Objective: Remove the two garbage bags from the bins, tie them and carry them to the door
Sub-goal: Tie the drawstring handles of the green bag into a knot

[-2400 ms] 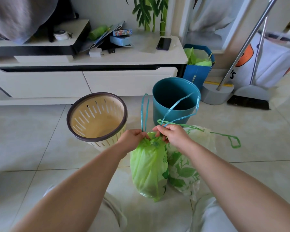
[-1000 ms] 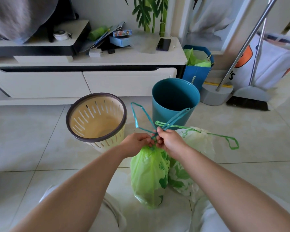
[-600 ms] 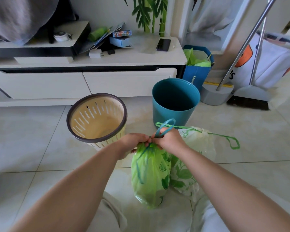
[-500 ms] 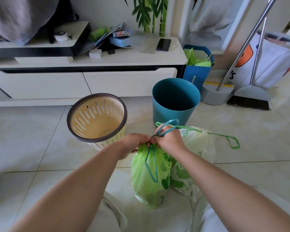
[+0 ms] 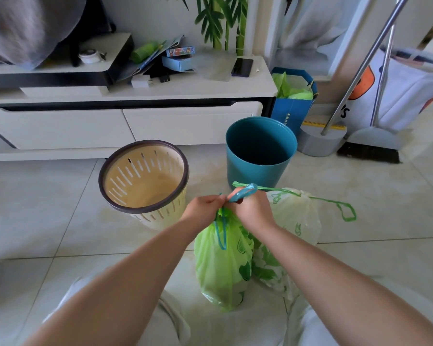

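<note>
A bright green garbage bag (image 5: 223, 265) stands on the floor tiles between my knees. My left hand (image 5: 201, 208) pinches its gathered neck and blue drawstring. My right hand (image 5: 250, 208) pinches a short blue drawstring loop (image 5: 244, 192) at the same neck. One blue loop hangs down the bag's front. Behind it to the right leans a pale garbage bag with leaf prints (image 5: 291, 236), its green drawstring (image 5: 345, 211) trailing on the floor. Both bins are unlined: a cream slotted bin with a dark rim (image 5: 145, 181) tipped toward me and a teal bin (image 5: 260, 151) upright.
A white low cabinet (image 5: 125, 121) with clutter and a phone runs along the back. A blue paper bag (image 5: 294, 101), a grey dustpan base (image 5: 320, 143), a broom (image 5: 370, 146) and a white tote stand at the right. Bare tile floor lies to the left and right.
The long blue drawstring loops that stood up toward the teal bin have been crossed and drawn down to the bag's neck. Only a short loop sticks up now, and one hangs down the front.
</note>
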